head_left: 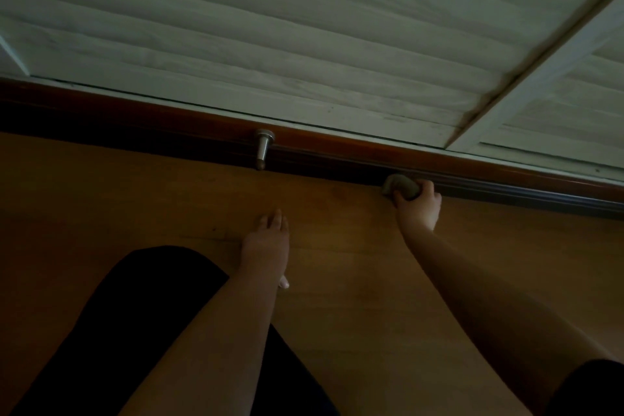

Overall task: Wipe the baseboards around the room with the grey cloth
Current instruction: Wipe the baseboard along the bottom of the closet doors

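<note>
**Right hand holds the cloth to the baseboard, left hand flat on the floor**

Nearest the camera, a knee in dark cloth fills the lower left, and both bare forearms reach forward over the wooden floor. The left hand lies palm down on the floor, fingers straight and pointing toward the wall, thumb out to the near side; it holds nothing. The right arm stretches further and to the right, ending in the right hand, whose fingers curl round the grey cloth and hold it bunched against the foot of the dark brown baseboard, where board meets floor.

The baseboard's long axis runs across the view from the left edge down toward the right edge. The cloth wad lies lengthwise along it, sticking out to the left of the fingers. To the left along the board, a metal doorstop stands out over the floor, well apart from the cloth. Right of the hand the board runs on bare to the edge of view. Above it rise pale louvred panels.
</note>
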A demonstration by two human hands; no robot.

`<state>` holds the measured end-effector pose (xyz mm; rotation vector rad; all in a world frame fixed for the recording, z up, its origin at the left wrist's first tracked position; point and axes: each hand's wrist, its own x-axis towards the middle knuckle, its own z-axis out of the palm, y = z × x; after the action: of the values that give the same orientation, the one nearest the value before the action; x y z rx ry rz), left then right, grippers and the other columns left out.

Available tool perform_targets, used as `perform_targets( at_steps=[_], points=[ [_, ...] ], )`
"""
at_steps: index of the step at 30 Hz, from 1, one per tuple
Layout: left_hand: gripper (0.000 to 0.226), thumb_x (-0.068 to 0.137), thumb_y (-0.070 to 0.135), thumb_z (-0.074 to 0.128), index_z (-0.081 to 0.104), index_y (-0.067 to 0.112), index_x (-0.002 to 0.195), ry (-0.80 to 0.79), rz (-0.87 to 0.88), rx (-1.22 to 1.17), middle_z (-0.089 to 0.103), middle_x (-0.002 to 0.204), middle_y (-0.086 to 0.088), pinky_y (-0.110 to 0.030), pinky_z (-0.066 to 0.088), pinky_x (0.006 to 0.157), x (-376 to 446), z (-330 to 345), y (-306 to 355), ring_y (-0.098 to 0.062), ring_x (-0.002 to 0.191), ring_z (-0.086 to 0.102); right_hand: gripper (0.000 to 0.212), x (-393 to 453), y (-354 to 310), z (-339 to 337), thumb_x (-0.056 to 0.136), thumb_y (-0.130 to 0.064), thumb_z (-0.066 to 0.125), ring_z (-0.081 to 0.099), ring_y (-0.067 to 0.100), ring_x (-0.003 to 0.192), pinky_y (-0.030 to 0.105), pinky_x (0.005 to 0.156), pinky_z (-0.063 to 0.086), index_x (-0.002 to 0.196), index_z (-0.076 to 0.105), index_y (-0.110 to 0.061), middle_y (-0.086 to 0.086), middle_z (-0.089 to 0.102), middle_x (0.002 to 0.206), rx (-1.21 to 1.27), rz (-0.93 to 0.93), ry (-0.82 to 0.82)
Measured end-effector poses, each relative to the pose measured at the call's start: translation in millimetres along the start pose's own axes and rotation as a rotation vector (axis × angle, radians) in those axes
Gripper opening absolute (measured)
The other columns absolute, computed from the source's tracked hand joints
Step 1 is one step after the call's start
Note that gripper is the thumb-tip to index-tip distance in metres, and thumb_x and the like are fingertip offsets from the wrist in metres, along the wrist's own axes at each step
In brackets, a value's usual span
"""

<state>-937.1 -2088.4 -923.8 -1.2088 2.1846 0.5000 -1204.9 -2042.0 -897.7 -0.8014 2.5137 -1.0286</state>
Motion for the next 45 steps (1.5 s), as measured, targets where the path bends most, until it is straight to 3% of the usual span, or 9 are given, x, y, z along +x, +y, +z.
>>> perform_targets(
  at_steps=[4,9,15,21,26,33,38,45],
  points=[
    [0.138,0.073,0.046,0.085,-0.019,0.008,0.155,0.008,-0.008,0.016,-0.025,0.164,-0.007,-0.047,0.035,0.115,0,1,4,-0.031,0.153,-0.007,0.049,-24,-33,25,0.088,-0.024,0.070,0.048,0.014,0.104,0.032,0.091,0.045,0.132,0.048,-0.022,0.005,0.046,0.128,0.082,-0.123,-0.058],
    [0.137,0.074,0.052,0.082,-0.020,0.011,0.155,0.032,-0.017,0.049,-0.027,0.163,-0.003,-0.046,0.039,0.113,-1,4,3,-0.027,0.153,-0.010,0.050,-57,-85,84,0.088,-0.026,0.070,0.054,0.016,0.111,0.036,0.095,0.051,0.133,0.047,-0.024,0.003,0.051,0.129,0.216,-0.180,-0.161],
    [0.136,0.075,0.049,0.082,-0.022,0.013,0.155,-0.015,-0.031,0.036,-0.030,0.162,-0.002,-0.048,0.035,0.116,1,-1,3,-0.027,0.153,-0.013,0.043,-76,-124,122,0.091,-0.023,0.067,0.050,0.013,0.099,0.021,0.086,0.042,0.130,0.048,-0.022,0.004,0.041,0.126,0.293,-0.162,-0.188],
    [0.130,0.078,0.052,0.079,-0.019,0.015,0.156,-0.056,-0.038,0.065,-0.029,0.162,-0.003,-0.047,0.036,0.115,2,-4,5,-0.029,0.152,-0.016,0.036,-84,-132,135,0.091,-0.021,0.067,0.048,0.010,0.089,0.023,0.083,0.045,0.124,0.052,-0.021,0.004,0.042,0.124,0.306,-0.192,-0.229],
    [0.134,0.077,0.052,0.080,-0.023,0.018,0.154,-0.039,-0.035,0.048,-0.032,0.161,0.001,-0.047,0.037,0.115,2,0,3,-0.027,0.153,-0.014,0.040,-63,-125,121,0.089,-0.021,0.070,0.049,0.012,0.098,0.028,0.092,0.047,0.126,0.055,-0.021,0.004,0.049,0.123,0.259,-0.215,-0.229],
    [0.135,0.075,0.052,0.081,-0.022,0.020,0.155,-0.035,-0.006,0.016,-0.029,0.162,0.002,-0.049,0.031,0.117,-1,1,-3,-0.025,0.153,-0.012,0.044,-25,-75,70,0.089,-0.024,0.070,0.051,0.012,0.106,0.026,0.091,0.046,0.129,0.054,-0.021,0.004,0.052,0.126,0.154,-0.237,-0.152],
    [0.133,0.076,0.052,0.080,-0.021,0.020,0.156,-0.013,0.006,0.008,-0.028,0.163,0.001,-0.048,0.033,0.116,-6,1,-2,-0.025,0.153,-0.012,0.042,11,-36,13,0.088,-0.023,0.070,0.054,0.020,0.112,0.036,0.098,0.049,0.128,0.054,-0.022,0.004,0.052,0.126,0.087,-0.193,-0.110],
    [0.126,0.080,0.048,0.078,-0.018,0.022,0.157,-0.021,0.033,-0.056,-0.025,0.164,0.000,-0.048,0.021,0.122,-9,4,-4,-0.026,0.153,-0.012,0.045,27,6,-22,0.091,-0.023,0.068,0.054,0.025,0.112,0.030,0.088,0.043,0.131,0.047,-0.018,0.009,0.048,0.130,0.023,-0.173,-0.043]
  ],
)
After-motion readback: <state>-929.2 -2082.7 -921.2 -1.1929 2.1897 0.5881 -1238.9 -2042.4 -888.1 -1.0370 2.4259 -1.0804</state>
